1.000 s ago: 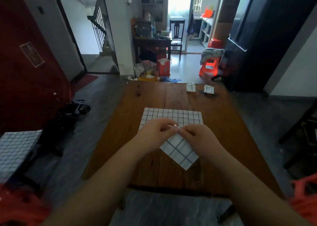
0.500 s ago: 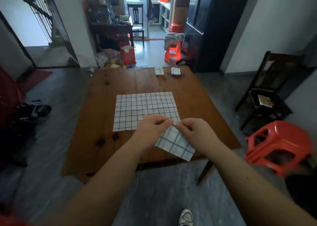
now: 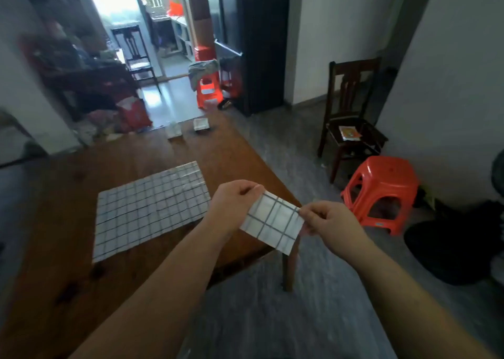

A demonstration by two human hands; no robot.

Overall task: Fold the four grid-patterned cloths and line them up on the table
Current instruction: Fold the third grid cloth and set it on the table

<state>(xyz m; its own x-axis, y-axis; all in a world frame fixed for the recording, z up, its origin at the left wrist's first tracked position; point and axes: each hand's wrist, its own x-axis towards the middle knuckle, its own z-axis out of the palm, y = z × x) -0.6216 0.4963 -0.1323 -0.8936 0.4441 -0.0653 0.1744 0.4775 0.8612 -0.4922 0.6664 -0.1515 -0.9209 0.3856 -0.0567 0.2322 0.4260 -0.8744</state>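
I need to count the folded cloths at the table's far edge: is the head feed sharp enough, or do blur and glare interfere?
Head view: countable, one folded cloth and a second folded cloth, though motion blur smears their grids; the doorway beyond is blown out white; the held cloth is clearer.

Orange stool stands near a dark wooden chair.
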